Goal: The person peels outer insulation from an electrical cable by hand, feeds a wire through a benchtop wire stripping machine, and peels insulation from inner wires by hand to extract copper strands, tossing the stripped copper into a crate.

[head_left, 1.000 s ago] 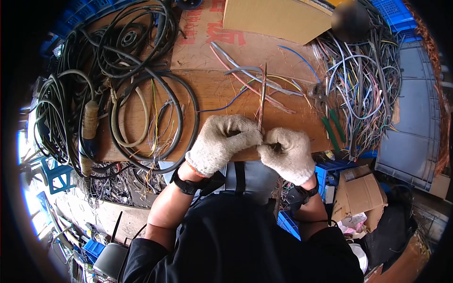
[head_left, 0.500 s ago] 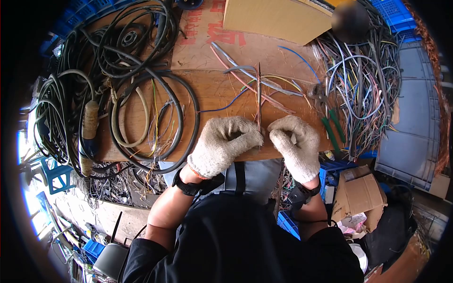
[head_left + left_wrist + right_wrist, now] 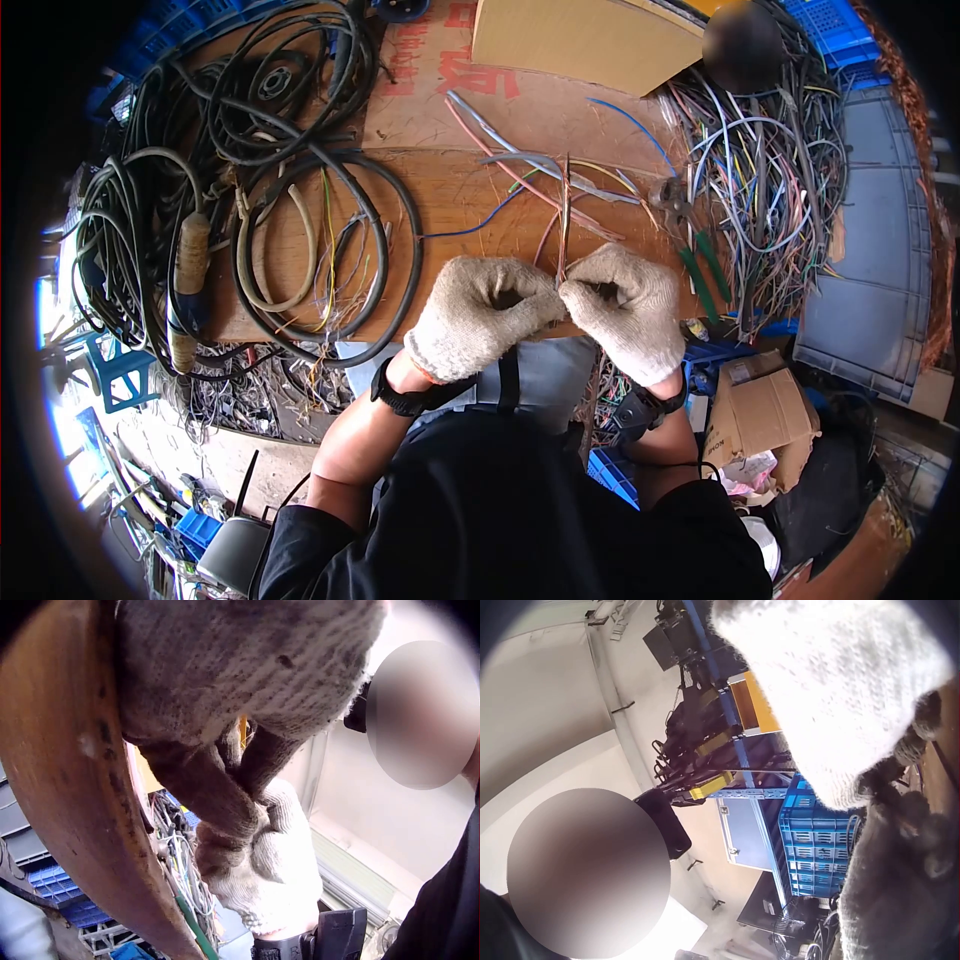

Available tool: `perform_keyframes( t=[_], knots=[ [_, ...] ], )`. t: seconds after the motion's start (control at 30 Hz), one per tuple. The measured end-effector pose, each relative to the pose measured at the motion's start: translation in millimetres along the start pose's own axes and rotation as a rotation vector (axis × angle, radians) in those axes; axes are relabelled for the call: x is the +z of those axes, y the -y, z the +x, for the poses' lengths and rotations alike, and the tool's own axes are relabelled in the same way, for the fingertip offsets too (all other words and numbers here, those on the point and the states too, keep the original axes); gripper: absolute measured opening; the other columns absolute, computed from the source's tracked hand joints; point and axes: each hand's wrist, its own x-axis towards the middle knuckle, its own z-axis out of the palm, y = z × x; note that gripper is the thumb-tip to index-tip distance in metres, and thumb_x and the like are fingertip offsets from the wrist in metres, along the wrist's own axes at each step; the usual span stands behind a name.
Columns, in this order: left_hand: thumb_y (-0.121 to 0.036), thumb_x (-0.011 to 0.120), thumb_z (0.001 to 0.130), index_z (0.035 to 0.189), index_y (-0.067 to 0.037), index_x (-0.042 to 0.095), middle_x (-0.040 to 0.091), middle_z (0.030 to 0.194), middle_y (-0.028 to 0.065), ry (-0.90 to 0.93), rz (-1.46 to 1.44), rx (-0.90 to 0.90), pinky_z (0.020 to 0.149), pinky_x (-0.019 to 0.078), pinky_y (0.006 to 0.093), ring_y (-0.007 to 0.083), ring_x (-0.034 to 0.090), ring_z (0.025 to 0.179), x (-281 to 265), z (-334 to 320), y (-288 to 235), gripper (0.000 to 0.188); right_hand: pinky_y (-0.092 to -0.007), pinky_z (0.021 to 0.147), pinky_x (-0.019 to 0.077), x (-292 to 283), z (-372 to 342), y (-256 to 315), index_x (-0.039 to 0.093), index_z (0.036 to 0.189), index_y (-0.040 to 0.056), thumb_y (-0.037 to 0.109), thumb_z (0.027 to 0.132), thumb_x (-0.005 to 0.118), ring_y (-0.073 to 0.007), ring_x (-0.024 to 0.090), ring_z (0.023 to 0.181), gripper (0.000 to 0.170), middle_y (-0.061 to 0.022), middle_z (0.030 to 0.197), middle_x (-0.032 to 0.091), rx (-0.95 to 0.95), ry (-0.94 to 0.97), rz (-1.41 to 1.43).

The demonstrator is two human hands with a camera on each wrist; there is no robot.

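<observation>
My left hand (image 3: 487,310), in a pale knit work glove, pinches the lower end of a thin reddish-brown wire (image 3: 565,215) between thumb and finger. From there the wire points away over the wooden bench. My right hand (image 3: 627,308), gloved alike, has its thumb and fingertips bent together at the same spot, meeting the left fingertips. A pinkish strand (image 3: 545,240) slants off just left of the wire. In the left wrist view the gloved fingers of the right hand (image 3: 262,862) touch those of the left, and the wire's end is hidden among them.
Loose coloured wires (image 3: 560,180) lie just beyond the hands. Green-handled pliers (image 3: 705,260) rest to the right, beside a heap of scrap wire (image 3: 770,200). Coiled black cables (image 3: 330,165) cover the left side. A cardboard box (image 3: 760,415) stands below right.
My right hand drew off to the right half a second ago and is back at the wire. The left kept its pinch. A pinkish strand now shows apart from the wire.
</observation>
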Motion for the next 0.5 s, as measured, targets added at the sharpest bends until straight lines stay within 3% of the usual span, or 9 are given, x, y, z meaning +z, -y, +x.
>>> perform_keyframes(
  t=[0.23,0.33,0.5],
  knots=[
    [-0.013,0.074,0.091,0.095,0.003,0.075,0.075,0.081,0.0055,-0.033,0.111,0.051,0.066,0.0537,0.0256,0.0062,0.065,0.075,2.1,0.8,5.8,0.016,-0.0276,0.061,0.0521,-0.2,0.9,4.8,0.073,0.088,0.0035,0.004,0.079,0.078,-0.0131,0.067,0.069,0.010,-0.0062,0.079,0.071,-0.119,-0.038,-0.181],
    [-0.011,0.074,0.090,0.094,0.002,0.075,0.075,0.082,0.0062,-0.009,0.007,-0.012,0.067,0.0537,0.0258,0.0069,0.065,0.075,1.8,-0.9,3.1,0.014,-0.0285,0.061,0.0530,-1.8,1.5,2.4,0.073,0.087,0.0034,0.004,0.079,0.078,-0.0134,0.068,0.069,0.010,-0.0062,0.080,0.071,-0.137,-0.014,-0.214],
    [-0.012,0.073,0.091,0.095,0.002,0.075,0.074,0.082,0.0058,0.015,0.005,-0.016,0.069,0.0534,0.0252,0.0072,0.065,0.076,-2.6,-1.0,3.3,0.015,-0.0264,0.063,0.0523,-0.7,-0.1,-2.9,0.073,0.088,0.0018,0.005,0.082,0.075,-0.0105,0.066,0.071,0.007,-0.0062,0.083,0.073,0.062,0.039,-0.037]
  ],
)
